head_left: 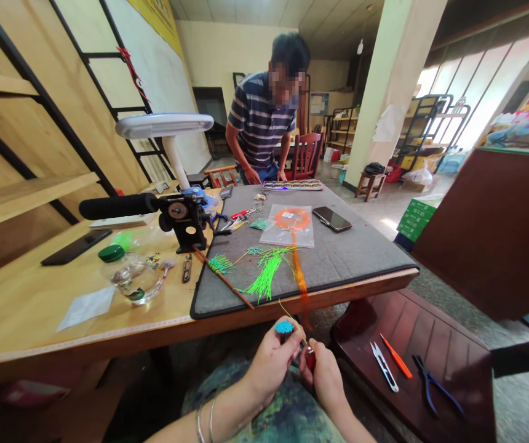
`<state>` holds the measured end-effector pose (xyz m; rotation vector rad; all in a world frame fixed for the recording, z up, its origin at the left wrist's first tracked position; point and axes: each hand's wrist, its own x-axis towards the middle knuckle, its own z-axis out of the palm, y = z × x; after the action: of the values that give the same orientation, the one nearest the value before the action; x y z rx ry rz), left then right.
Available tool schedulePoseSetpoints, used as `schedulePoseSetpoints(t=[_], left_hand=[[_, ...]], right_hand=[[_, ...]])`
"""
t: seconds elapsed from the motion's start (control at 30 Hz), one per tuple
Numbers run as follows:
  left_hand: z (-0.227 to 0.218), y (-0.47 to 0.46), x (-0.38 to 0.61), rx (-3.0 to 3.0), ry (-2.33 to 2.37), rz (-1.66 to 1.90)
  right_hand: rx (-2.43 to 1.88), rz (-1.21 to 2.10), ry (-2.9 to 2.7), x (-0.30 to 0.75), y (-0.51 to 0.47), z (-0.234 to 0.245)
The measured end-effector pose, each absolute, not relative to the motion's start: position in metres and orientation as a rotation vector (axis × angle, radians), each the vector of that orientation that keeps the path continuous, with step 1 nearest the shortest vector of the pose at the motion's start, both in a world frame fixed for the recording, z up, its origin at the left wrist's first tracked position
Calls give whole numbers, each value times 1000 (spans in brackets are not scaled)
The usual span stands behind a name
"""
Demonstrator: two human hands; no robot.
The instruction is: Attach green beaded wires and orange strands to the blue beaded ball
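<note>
My left hand is closed around a small blue beaded piece, held above my lap with its round top showing. A thin green cord rises from beside its fingers. Close on the right, my right hand grips a tool by its red handle; the tool's tip is too small to make out. Past my hands, a bundle of bright green cords lies on the grey mat. Orange strands hang over the table edge.
Thread snips, an orange tool and pliers lie on the chair at right. A black winding device, a glass jar and a phone are on the table. Another person leans over the far end.
</note>
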<state>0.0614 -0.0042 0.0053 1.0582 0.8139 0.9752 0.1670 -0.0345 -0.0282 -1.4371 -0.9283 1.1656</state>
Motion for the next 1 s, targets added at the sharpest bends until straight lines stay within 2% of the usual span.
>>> schedulePoseSetpoints(t=[0.4,0.57,1.0], left_hand=[[0,-3,61,1084,802,964],[0,-4,61,1091,796,961],[-6,-3,60,1075,786,955]], right_hand=[[-1485,1087,-1056,168,-35,-35],[-1515,944,-1139,170,-35,-32],[-1497,1096,-1056,169,-35,-33]])
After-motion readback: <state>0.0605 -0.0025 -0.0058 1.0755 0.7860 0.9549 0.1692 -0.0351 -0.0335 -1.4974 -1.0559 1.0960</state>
